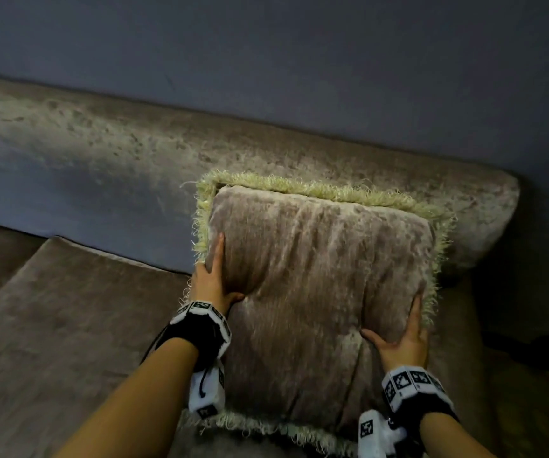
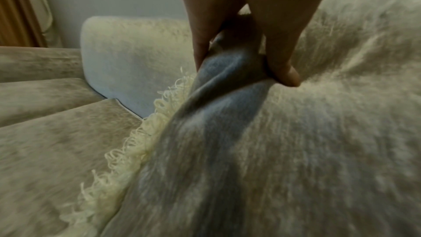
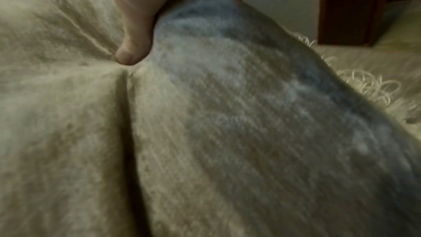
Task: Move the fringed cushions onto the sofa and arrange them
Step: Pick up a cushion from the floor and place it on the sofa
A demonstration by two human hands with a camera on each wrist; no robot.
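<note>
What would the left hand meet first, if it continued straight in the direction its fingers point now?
Probably the sofa backrest. The left hand grips the fringed cushion at its left edge, fingers pointing up and away; depth is unclear, and the cushion travels with it.

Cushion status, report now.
Left hand and right hand grip the fringed cushion by its sides. Cushion upright against sofa backrest. Nothing in the way.
</note>
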